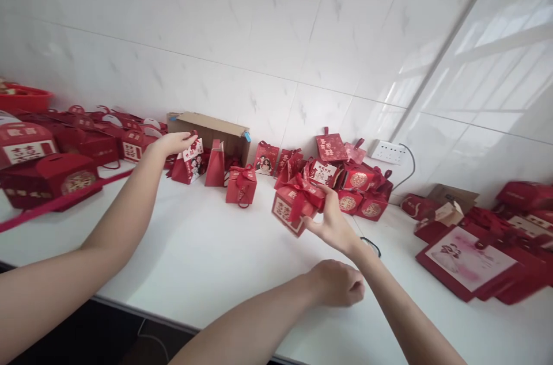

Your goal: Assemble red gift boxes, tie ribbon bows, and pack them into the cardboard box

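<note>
Left hand: our left hand [175, 143] pinches the top of a patterned box [191, 166], near the open carton [207, 121]; whether its base touches we cannot tell.
Right hand: our right hand [332, 221] grips a bow-tied box [283, 209] between thumb and fingers, tilted, in front of the red box pile [358, 181].
Third hand: we see a third hand [334, 283], fingers curled, low over the counter [194, 255].
Between: a small upright box [241, 185].

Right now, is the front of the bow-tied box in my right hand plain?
No, the box in your right hand shows pale characters on its front, beside the red ribbon.
</note>
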The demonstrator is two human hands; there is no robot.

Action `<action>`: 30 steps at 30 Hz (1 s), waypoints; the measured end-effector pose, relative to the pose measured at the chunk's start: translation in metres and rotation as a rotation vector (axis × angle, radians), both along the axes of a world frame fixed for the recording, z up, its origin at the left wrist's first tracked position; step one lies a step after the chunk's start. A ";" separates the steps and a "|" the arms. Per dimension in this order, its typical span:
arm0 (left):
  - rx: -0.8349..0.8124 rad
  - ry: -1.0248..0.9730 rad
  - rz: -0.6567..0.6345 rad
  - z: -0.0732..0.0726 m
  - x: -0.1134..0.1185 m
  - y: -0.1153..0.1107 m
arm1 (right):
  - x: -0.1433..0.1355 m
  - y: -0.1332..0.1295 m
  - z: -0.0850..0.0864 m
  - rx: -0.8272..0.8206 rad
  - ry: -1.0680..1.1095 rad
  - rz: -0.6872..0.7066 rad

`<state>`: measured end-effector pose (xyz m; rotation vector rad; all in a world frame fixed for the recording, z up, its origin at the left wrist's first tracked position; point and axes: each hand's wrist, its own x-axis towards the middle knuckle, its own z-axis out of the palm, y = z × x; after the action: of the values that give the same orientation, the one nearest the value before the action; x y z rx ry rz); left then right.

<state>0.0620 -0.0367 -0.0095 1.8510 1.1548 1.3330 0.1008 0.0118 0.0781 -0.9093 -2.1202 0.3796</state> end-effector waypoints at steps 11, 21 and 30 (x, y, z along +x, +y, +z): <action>0.726 0.234 0.144 0.044 -0.047 0.030 | 0.077 0.038 -0.069 0.408 -0.076 -0.023; 0.467 0.474 0.339 0.034 -0.089 0.050 | 0.076 0.025 -0.054 0.281 -0.101 0.029; 0.519 0.522 0.388 0.040 -0.084 0.046 | 0.077 0.020 -0.051 0.249 -0.098 0.049</action>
<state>-0.0222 0.0095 0.0304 2.5518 1.6069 1.5075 0.1778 0.0318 0.0275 -0.7460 -2.2224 0.0921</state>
